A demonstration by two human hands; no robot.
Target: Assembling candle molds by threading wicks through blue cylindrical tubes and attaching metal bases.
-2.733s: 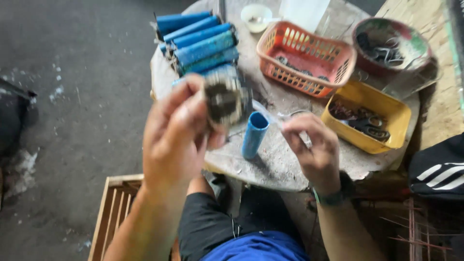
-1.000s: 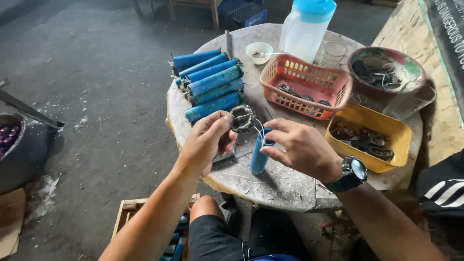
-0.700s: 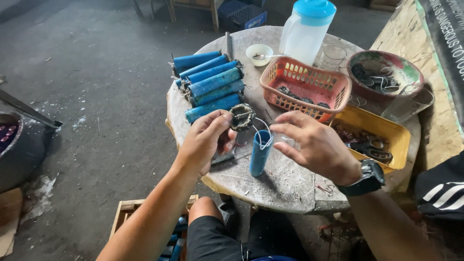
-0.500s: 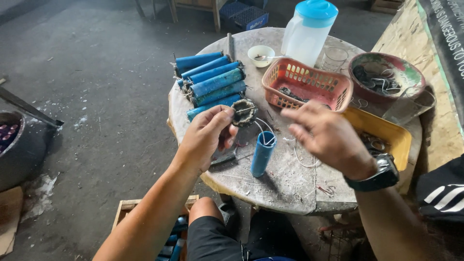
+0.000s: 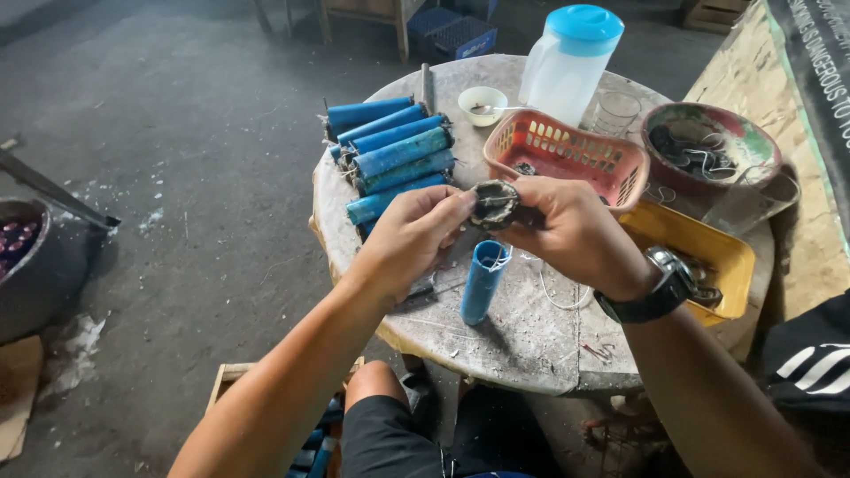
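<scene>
round table (image 5: 531, 345) (near edge bare): both hands (image 5: 496, 232) pinch grey disc (image 5: 494, 204).

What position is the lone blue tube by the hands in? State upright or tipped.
Upright. The blue tube stands on end on the round table, its open mouth facing up, below both hands.

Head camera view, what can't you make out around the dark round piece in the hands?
- Dark round piece: its make-up is blurred, fingers cover its edges.
- Yellow tray: contents hidden behind the right hand and wrist.
- Left hand: palm side turned away.
</scene>
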